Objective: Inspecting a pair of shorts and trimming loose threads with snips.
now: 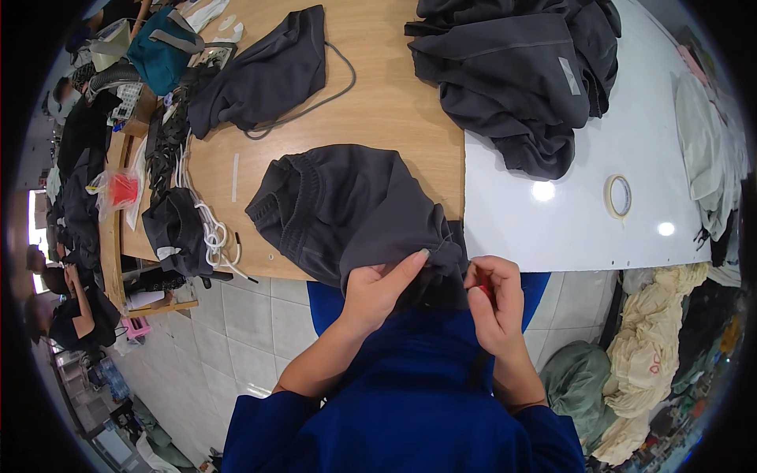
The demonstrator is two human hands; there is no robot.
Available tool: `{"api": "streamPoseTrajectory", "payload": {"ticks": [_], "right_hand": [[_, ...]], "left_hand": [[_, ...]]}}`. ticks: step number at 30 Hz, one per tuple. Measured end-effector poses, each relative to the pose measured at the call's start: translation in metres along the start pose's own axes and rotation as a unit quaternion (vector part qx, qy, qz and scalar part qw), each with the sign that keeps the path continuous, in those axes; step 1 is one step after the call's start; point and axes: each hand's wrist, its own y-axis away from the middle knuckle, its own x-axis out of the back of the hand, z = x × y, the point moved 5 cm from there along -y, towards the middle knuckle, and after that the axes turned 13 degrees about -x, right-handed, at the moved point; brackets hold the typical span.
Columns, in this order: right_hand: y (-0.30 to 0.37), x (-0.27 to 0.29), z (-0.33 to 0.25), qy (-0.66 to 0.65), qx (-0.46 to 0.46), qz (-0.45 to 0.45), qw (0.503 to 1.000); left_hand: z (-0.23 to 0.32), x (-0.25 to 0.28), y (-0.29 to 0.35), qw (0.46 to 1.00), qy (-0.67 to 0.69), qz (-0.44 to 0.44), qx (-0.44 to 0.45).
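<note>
Dark grey shorts (363, 201) with a gathered elastic waistband lie at the table's front edge, the waistband toward the left. My left hand (377, 293) is closed on their near right edge, thumb on top of the cloth. Loose thread ends (446, 236) stick out beside that thumb. Just right of the cloth, my right hand (498, 303) is closed around a small red tool (486, 290). Fingers cover most of this tool, so its exact kind is hidden.
A dark grey garment pile (512, 71) lies at the far right, another dark piece with a cord (276, 71) at the far left. Masking tape (618, 195) rests on the white board (583, 229). White cords (211, 229) hang left. Cream cloth bundles (646, 347) stand lower right.
</note>
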Motion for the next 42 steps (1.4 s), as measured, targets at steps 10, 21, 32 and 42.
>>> {"api": "streamPoseTrajectory", "payload": {"ticks": [10, 21, 32, 42], "right_hand": [[-0.005, -0.008, -0.032, 0.216, 0.11, -0.023, 0.97], [-0.007, -0.006, -0.043, 0.328, 0.181, 0.068, 0.925], [-0.008, -0.012, -0.04, 0.342, 0.197, 0.07, 0.916], [-0.008, -0.013, -0.042, 0.341, 0.196, 0.062, 0.917]], "left_hand": [[0.014, -0.011, 0.003, 0.997, -0.051, -0.023, -0.045], [0.009, -0.007, 0.006, 0.999, 0.024, -0.027, 0.029], [0.006, -0.006, 0.009, 0.998, 0.022, -0.013, 0.049], [0.008, -0.008, 0.008, 0.998, 0.003, -0.027, 0.05]]}}
